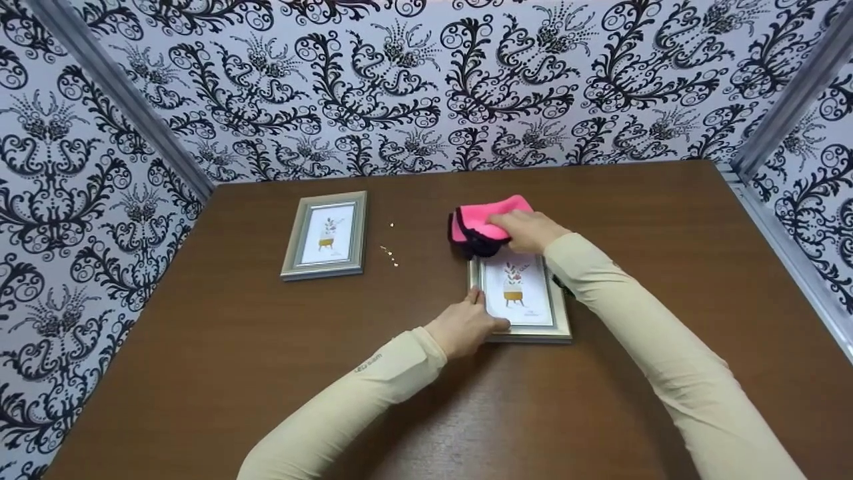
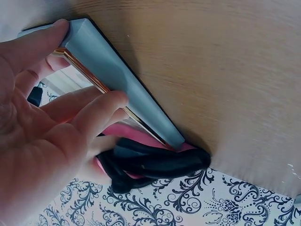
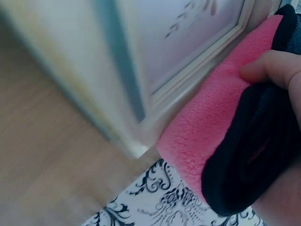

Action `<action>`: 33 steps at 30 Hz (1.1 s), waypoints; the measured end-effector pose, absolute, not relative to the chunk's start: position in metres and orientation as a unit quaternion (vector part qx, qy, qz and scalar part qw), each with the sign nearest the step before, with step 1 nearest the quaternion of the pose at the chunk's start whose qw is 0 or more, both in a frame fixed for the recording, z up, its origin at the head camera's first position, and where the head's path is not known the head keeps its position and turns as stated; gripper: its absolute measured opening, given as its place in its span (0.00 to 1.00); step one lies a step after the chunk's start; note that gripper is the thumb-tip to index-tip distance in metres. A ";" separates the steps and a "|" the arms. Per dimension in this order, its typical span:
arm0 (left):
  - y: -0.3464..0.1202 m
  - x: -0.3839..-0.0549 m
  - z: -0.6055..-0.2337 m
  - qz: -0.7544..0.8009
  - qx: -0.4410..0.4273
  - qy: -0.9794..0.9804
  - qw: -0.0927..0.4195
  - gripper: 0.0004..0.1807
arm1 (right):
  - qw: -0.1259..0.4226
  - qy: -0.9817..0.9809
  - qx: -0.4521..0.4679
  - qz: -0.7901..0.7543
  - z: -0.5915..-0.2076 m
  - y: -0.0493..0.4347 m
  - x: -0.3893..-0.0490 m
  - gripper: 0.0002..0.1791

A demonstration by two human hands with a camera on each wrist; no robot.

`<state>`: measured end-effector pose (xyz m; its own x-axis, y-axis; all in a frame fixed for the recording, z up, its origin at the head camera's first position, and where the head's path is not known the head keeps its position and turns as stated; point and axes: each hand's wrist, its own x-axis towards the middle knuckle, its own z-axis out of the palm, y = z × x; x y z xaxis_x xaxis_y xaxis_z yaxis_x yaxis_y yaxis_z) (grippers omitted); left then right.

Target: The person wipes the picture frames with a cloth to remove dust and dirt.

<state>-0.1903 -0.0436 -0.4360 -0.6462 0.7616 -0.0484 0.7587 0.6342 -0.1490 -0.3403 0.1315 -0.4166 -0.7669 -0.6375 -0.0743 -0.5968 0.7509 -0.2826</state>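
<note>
A picture frame (image 1: pixel 560 320) with a pale gold border and a plant print lies face up on the table, right of centre in the head view. My left hand (image 1: pixel 464 327) holds its lower left corner, thumb on the bottom edge and fingers at the left side. In the left wrist view, this hand (image 2: pixel 51 117) lies along the frame's side (image 2: pixel 113 70). At the far end, my right hand (image 1: pixel 530 230) grips a folded pink cloth (image 1: pixel 476 217) with black edging against the frame's top. The right wrist view shows the cloth (image 3: pixel 207 127) touching the border, its fingertips pressing into the pile.
A second, similar picture frame (image 1: pixel 360 233) lies on the brown table (image 1: pixel 233 353) to the left. Small gold flecks (image 1: pixel 390 253) are scattered between the two frames. Behind the table's far edge stands a patterned wall (image 1: pixel 413 87), with matching panels at both sides.
</note>
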 end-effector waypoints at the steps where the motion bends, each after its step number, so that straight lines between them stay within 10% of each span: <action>1: -0.044 -0.190 -0.436 0.076 -0.422 -0.904 0.011 0.18 | 0.082 0.933 -0.330 -0.123 -0.417 0.137 -0.340 0.23; 15: -0.043 -0.189 -0.435 0.065 -0.417 -0.907 -0.002 0.15 | 0.017 0.952 -0.287 -0.103 -0.423 0.209 -0.331 0.16; 33: -0.045 -0.189 -0.439 0.065 -0.422 -0.904 0.012 0.16 | -0.034 0.926 -0.356 -0.118 -0.440 0.120 -0.281 0.19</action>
